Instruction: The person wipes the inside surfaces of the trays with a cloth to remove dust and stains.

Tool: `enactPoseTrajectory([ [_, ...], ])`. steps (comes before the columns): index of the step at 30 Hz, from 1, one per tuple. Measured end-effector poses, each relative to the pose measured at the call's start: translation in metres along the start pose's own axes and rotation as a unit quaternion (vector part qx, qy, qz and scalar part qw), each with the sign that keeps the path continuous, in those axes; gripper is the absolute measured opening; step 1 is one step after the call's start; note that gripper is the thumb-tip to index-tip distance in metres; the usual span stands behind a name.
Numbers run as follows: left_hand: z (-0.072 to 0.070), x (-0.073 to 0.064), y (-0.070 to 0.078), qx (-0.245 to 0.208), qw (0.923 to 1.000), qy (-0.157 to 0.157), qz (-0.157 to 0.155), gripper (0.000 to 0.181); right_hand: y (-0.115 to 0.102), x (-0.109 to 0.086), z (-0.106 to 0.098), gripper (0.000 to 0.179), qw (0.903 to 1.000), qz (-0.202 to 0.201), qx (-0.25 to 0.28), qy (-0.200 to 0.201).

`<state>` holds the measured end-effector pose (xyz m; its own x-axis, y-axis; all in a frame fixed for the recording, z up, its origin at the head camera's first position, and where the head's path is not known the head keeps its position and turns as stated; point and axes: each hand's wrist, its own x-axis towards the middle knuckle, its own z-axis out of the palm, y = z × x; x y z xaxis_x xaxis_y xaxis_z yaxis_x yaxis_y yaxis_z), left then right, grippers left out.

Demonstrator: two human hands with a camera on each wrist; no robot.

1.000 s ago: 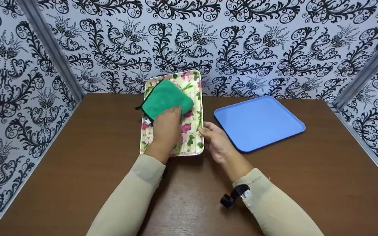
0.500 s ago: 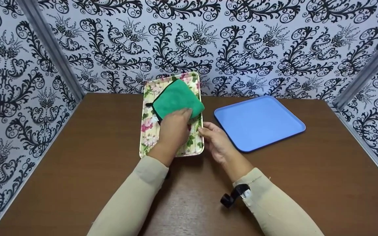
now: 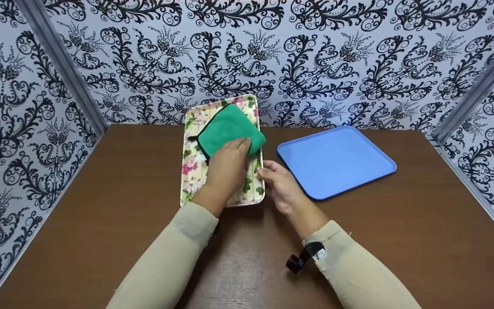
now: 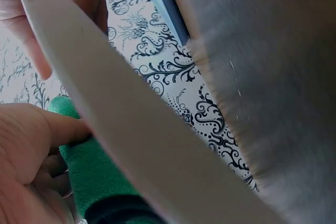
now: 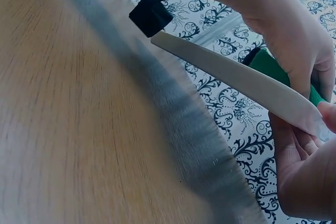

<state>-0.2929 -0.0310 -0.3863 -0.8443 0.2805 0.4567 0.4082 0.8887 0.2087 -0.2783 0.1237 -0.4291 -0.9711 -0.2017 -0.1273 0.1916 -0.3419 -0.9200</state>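
A green cloth (image 3: 225, 124) with a dark edge and a small white tag lies folded against the face of a floral tray (image 3: 190, 179). My left hand (image 3: 225, 165) grips the cloth near its lower edge, thumb and fingers around it in the left wrist view. With thumb over the rim and fingers behind, my right hand (image 3: 282, 186) holds the tray's right edge. The right wrist view shows the tray's pale side (image 5: 236, 74) edge-on, raised above the table.
To the right, a blue tray (image 3: 337, 159) lies flat on the brown wooden table (image 3: 401, 223). Patterned black-and-white walls (image 3: 247, 47) stand behind and on both sides. A black wrist camera (image 3: 296, 262) sticks out from the right sleeve.
My left hand has slid the cloth to the right across the floral tray, mostly in the first half second. The right hand keeps its hold on the tray's edge.
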Motion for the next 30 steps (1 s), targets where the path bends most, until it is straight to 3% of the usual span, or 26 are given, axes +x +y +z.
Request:
enactPoseTrajectory([
  [4, -0.006, 0.004, -0.003, -0.005, 0.9993, -0.028, 0.025, 0.048, 0.000, -0.001, 0.001, 0.013, 1.0000, -0.004, 0.000, -0.003],
  [8, -0.011, 0.009, -0.008, -0.013, 0.9974, -0.068, 0.021, 0.055, 0.000, -0.002, 0.002, 0.013, 1.0000, -0.004, 0.003, -0.004],
  [13, -0.015, 0.013, -0.020, 0.014, 0.9934, -0.110, 0.030, 0.056, 0.002, -0.002, 0.002, 0.015, 1.0000, 0.002, 0.001, -0.001],
  [22, -0.020, 0.018, -0.045, 0.080, 0.9869, -0.110, 0.087, 0.051, 0.004, -0.001, 0.003, 0.011, 0.9998, 0.011, -0.006, 0.013],
  [30, -0.025, 0.020, -0.064, 0.094, 0.9841, -0.131, 0.074, 0.061, 0.005, 0.001, 0.003, 0.012, 0.9995, 0.016, -0.005, 0.025],
])
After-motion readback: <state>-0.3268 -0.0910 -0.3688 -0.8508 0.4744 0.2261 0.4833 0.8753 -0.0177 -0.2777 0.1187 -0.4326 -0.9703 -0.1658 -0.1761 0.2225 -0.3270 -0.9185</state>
